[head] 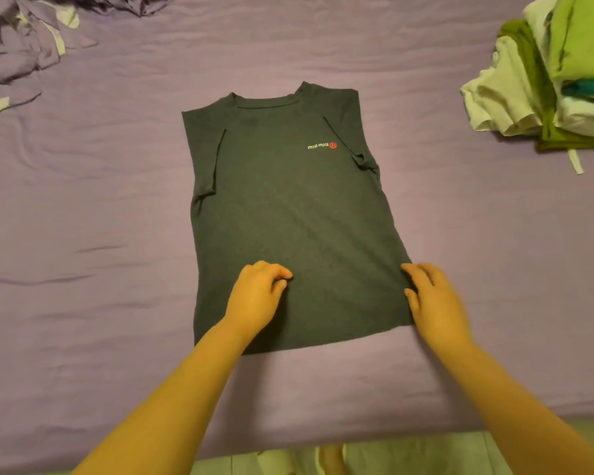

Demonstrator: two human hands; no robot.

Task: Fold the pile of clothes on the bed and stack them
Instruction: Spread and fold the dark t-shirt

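The left hand (pixel 256 296) rests on the lower part of one dark t-shirt (pixel 282 214), fingers loosely curled, gripping nothing I can see; the right hand (pixel 432 299) pinches its hem corner. The shirt lies flat mid-bed (pixel 117 200), sleeves already turned in (small logo showing). Judging by that, the fold is half done; next, both hands should lift the hem toward the collar. One heap of clothes (pixel 546 73) sits far right, another (pixel 21 46) far left
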